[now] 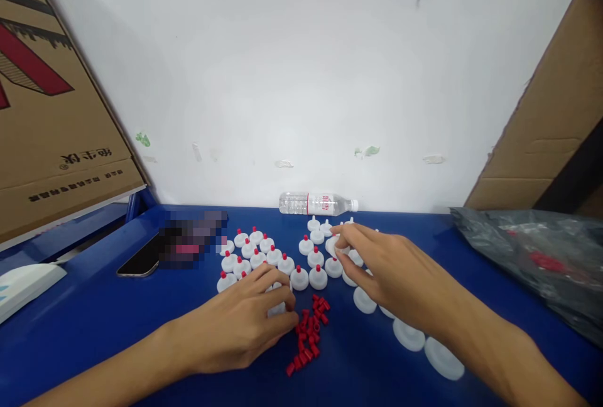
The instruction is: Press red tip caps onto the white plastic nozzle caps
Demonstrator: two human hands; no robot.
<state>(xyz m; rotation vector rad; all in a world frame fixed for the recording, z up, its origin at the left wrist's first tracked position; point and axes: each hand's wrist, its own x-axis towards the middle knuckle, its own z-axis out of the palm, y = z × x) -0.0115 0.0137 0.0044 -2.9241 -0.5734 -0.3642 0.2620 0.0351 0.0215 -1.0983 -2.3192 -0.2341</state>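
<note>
My left hand (245,322) is curled above a white round cap (277,309), its fingertips close together beside a pile of small red caps (308,331); what they pinch is hidden. My right hand (384,262) has its thumb and index finger around a white cap (332,245) in the group at the back. White caps with red tips (285,264) stand in rows behind and left of the pile. Larger white discs (444,358) lie partly under my right forearm.
A clear bottle (316,204) lies on its side against the wall. On the blue table (188,300), a phone (141,256) lies at the left near a white object (28,287). A grey plastic bag (532,262) is at the right, with cardboard (61,118) at the left side.
</note>
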